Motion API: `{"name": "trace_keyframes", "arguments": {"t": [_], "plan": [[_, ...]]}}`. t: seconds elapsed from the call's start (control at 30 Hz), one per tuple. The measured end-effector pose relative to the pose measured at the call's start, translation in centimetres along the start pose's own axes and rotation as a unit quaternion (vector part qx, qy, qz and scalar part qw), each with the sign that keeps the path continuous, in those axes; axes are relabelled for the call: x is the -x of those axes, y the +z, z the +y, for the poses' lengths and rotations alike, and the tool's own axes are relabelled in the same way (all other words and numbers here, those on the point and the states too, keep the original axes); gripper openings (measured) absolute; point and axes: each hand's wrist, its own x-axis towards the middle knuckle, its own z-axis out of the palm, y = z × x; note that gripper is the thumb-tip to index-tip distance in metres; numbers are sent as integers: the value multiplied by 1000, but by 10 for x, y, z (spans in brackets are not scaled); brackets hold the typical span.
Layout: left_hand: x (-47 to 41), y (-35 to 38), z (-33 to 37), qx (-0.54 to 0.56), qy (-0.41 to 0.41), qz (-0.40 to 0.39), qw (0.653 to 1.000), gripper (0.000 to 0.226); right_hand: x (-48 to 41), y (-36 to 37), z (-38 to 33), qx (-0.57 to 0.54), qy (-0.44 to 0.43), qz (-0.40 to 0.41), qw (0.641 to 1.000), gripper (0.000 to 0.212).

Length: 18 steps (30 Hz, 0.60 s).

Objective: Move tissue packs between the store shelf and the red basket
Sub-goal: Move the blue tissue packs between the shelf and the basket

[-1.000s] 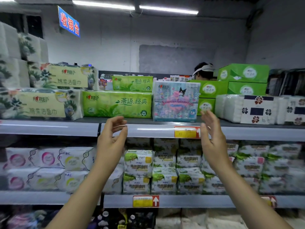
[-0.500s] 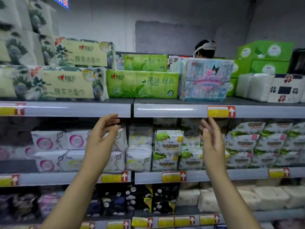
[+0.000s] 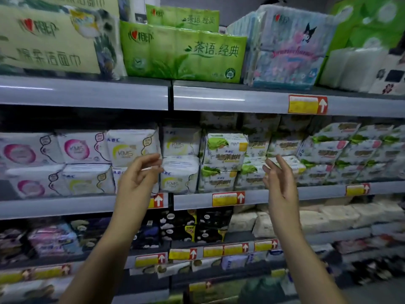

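A pale blue cartoon-print tissue pack (image 3: 287, 49) stands on the top shelf (image 3: 219, 98), to the right of a long green tissue pack (image 3: 184, 53). My left hand (image 3: 135, 183) and my right hand (image 3: 280, 183) are both raised in front of the second shelf, below the top shelf. Their fingers are relaxed and hold nothing. About a pack's width separates the two hands. No red basket is in view.
The second shelf (image 3: 197, 199) holds white and green small packs (image 3: 223, 161). Lower shelves carry dark and beige packs (image 3: 317, 218). A cream tissue pack (image 3: 50, 40) fills the top left, and green boxes (image 3: 372, 20) and white packs (image 3: 350, 66) the top right.
The view has tilted down and moved closer. Both hands have dropped from the top shelf's edge to the second shelf's level, still holding nothing. The blue pack stays on the top shelf.
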Motion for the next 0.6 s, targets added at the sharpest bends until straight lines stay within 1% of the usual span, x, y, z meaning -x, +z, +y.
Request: {"name": "trace_keyframes", "arguments": {"t": [0.13,0.3,0.4,0.47,0.53,0.6], "plan": [[1,5,-16,4,-12,-2,1000,25,3,-1,21,7,16,-3,1000,40],[4,17,-46,-6,-47,-2,999,26,9,-5,54,13,48,-25,998,36],[7,24,-66,-15,-57,-8,998,24,12,-10,72,13,69,-24,997,35],[9,28,-79,-12,-74,-13,997,22,16,-13,86,14,81,-22,996,40],[14,31,-91,-11,-89,-17,996,29,22,-15,101,18,98,-20,995,44],[20,31,-106,-16,-92,-20,995,36,30,-17,115,23,120,-20,992,40]]}}
